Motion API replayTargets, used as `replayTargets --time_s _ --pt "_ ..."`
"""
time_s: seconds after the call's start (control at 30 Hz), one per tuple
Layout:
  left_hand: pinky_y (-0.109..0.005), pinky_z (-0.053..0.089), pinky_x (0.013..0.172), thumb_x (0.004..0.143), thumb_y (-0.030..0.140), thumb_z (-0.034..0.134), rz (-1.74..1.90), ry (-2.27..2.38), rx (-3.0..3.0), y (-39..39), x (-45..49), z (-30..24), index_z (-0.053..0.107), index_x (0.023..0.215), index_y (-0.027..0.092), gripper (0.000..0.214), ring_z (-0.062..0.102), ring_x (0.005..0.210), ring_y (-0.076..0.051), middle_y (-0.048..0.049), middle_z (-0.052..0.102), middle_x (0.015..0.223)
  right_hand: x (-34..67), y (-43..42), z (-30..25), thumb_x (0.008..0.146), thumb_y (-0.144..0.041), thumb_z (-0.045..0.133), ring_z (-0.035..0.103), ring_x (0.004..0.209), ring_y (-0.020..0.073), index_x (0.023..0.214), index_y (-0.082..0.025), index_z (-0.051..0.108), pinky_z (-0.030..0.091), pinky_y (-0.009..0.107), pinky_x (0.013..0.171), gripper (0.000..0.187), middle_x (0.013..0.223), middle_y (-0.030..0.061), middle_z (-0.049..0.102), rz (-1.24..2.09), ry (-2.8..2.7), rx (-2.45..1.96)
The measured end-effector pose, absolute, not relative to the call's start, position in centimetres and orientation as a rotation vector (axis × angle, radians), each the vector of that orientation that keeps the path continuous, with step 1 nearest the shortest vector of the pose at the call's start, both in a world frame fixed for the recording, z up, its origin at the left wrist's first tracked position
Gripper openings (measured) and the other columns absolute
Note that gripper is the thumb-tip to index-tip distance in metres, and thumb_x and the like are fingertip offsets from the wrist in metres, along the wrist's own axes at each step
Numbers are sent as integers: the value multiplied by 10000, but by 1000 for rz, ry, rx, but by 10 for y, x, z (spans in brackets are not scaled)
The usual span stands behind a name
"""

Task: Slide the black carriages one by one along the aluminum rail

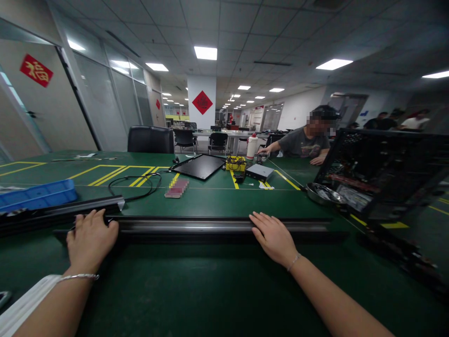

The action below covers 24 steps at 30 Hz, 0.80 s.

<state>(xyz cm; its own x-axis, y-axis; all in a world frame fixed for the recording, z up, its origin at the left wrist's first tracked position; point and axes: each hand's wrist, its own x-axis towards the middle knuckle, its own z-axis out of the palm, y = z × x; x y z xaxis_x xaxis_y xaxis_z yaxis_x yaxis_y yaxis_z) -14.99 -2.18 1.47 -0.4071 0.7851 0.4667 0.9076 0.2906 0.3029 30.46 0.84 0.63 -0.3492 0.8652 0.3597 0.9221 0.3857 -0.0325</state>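
Bar across near side of tbl, L hand on its L end, R hand twd its R! Tray at L edge, beyond 2nd bar. Far side: screen, box to its R, bottle behind box. Bowl on R, just L of PC case!

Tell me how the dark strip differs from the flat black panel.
The strip is long and narrow; the panel is broad and four-cornered. The left hand and right hand touch the strip; no hand touches the panel. The panel lies farther off than the strip. Both are mostly dark, with straight edges.
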Motion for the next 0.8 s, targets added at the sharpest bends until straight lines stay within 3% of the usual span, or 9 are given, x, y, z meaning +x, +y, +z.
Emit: replayTargets --time_s 0.13,0.33,0.8 --pt "-670 215 958 835 405 338 -697 -2399 -1531 -19 -150 16 332 1318 36 608 184 1320 -422 -243 335 1403 304 8 7 921 -417 261 409 1243 209 1298 -238 476 315 419 1015 468 1350 26 469 -269 -2331 -1568" --pt "-551 272 973 820 409 281 -613 -2538 -1281 -8 -153 13 414 1287 160 546 256 1300 -329 -164 429 1353 304 9 3 921 -405 277 429 1222 203 1280 -236 496 319 401 1010 453 1335 21 489 -312 -2316 -1555" --pt "-515 307 894 780 439 271 -455 -2681 -1307 -7 -154 21 353 1320 180 605 356 1191 -393 -173 419 1327 304 9 3 917 -396 303 441 1207 200 1264 -238 512 327 385 994 434 1320 15 505 -320 -2302 -1528"
